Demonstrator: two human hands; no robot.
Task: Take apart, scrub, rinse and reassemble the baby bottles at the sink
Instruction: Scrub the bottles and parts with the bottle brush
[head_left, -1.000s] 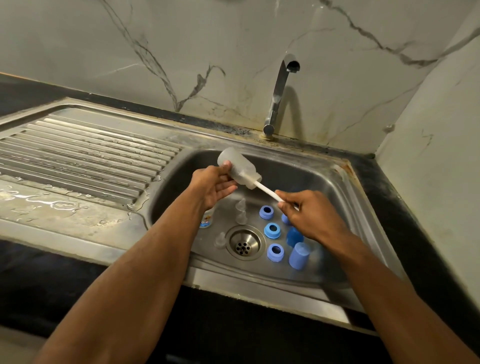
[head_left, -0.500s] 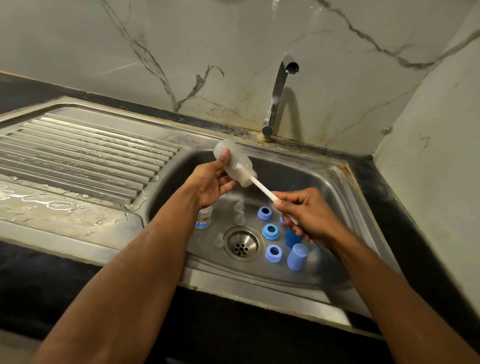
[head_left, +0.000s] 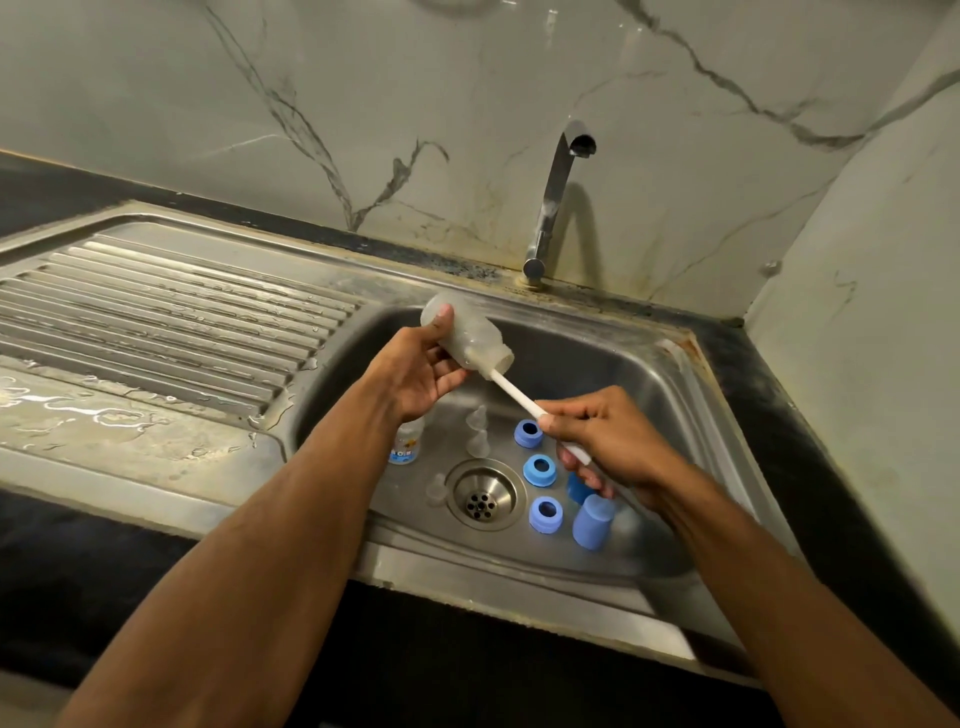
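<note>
While gripped by the left hand (head_left: 415, 369), cloudy soapy bottle (head_left: 467, 338), brush handle (head_left: 524, 400) in right hand (head_left: 602, 441).

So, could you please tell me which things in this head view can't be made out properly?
- Brush head: hidden inside the cloudy bottle held in the left hand's grip; only the white handle shows.
- Second bottle in the sink: mostly covered by the left wrist; label print too small to read.
- Dark blue piece: largely behind the right hand.
- Clear teats: transparent, outlines faint against the steel.
</note>
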